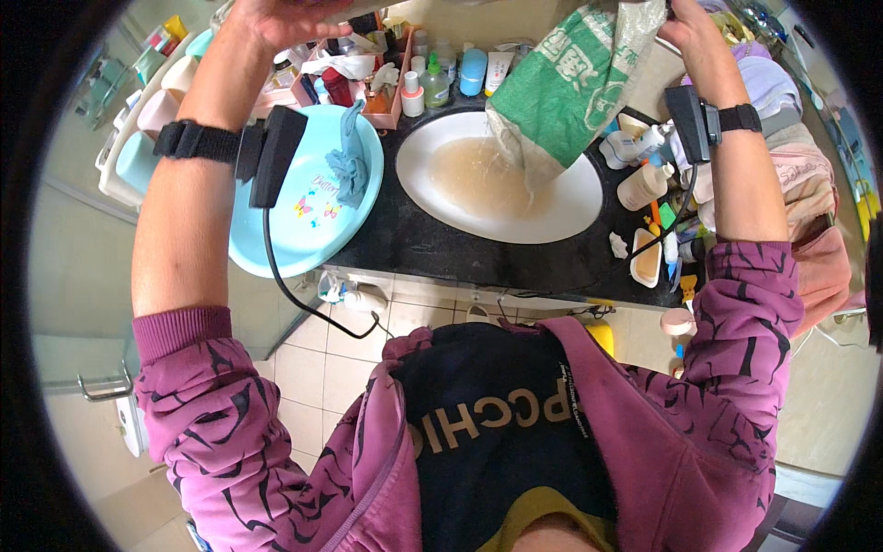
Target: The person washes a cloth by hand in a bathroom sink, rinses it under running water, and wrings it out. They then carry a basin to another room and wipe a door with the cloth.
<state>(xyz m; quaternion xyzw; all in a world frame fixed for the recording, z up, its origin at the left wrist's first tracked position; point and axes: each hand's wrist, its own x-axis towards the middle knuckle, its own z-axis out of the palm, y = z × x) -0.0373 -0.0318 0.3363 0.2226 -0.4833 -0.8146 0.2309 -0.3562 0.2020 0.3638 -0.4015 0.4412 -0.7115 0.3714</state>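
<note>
A wet green-and-white woven plastic sack (562, 90), bearing printed writing, hangs tilted over the oval white sink (421, 200). Water runs off its lower end into cloudy brownish water in the basin. My right hand (683, 26) is up at the top edge of the view, gripping the sack's upper right side. High on the left is my left hand (293, 24), cut off by the top of the picture; whether its fingers hold anything is hidden. Under my left forearm stands a light blue plastic basin (276, 238) with a wet blue cloth (353, 169) over its inner side.
Around the sink runs a black countertop (428, 252). Bottles and a pink organizer box (390, 114) crowd its back. At right are a white pump bottle (645, 186) and a small white tray (646, 259). Towels (800, 165) hang beyond my right arm.
</note>
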